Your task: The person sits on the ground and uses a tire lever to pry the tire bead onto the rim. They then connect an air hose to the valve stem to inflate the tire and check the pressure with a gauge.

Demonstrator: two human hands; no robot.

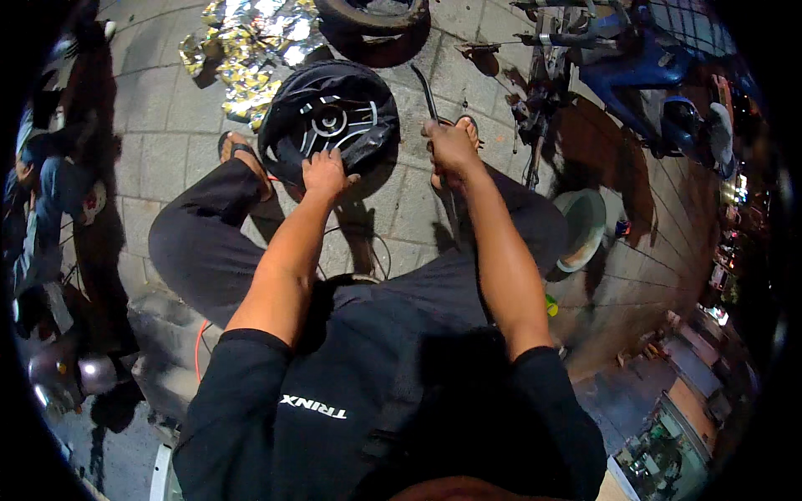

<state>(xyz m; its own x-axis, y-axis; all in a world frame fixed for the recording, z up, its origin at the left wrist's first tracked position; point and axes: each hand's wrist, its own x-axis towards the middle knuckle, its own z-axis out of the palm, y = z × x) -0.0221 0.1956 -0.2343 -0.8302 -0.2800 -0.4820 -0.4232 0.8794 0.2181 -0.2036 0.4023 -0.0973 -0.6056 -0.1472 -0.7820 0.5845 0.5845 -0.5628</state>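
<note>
In the head view, a wheel with a silver-edged hub and loose black rubber round it sits between my feet. My left hand has its fingers curled over the wheel's near edge, gripping it. To the right of the wheel, my right hand is closed around a long, dark, slim bar, which slants up and away from me with a bent tip. Part of the bar below that hand is hard to make out in shadow.
A crumpled foil sheet and a loose tire lie beyond the wheel. A blue two-wheeler and a pale basin are on my right. Another person is at the far left. An orange hose runs by my left leg.
</note>
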